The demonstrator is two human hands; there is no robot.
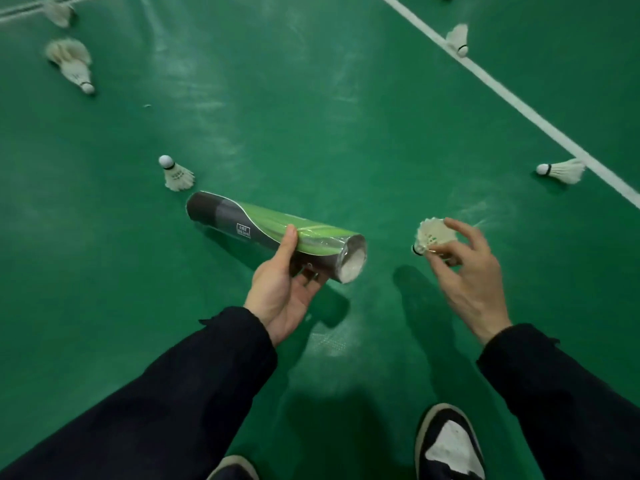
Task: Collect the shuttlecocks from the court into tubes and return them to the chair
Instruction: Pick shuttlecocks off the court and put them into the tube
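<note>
My left hand (284,289) grips a green and dark grey shuttlecock tube (263,230), held nearly level above the floor. Its open end points right, and white feathers show inside it. To the right of that open end, my right hand (467,271) pinches a white shuttlecock (431,235) by its feathers, cork end toward the tube and a short gap away. More shuttlecocks lie on the green court: one (176,173) just beyond the tube's far end, one (562,170) at the right by the white line, one (458,39) on the line, and one (71,64) at far left.
A white court line (512,95) runs diagonally across the upper right. Another shuttlecock (59,13) lies at the top left near a second white line. My two dark shoes (446,445) stand at the bottom edge. The floor is green court mat.
</note>
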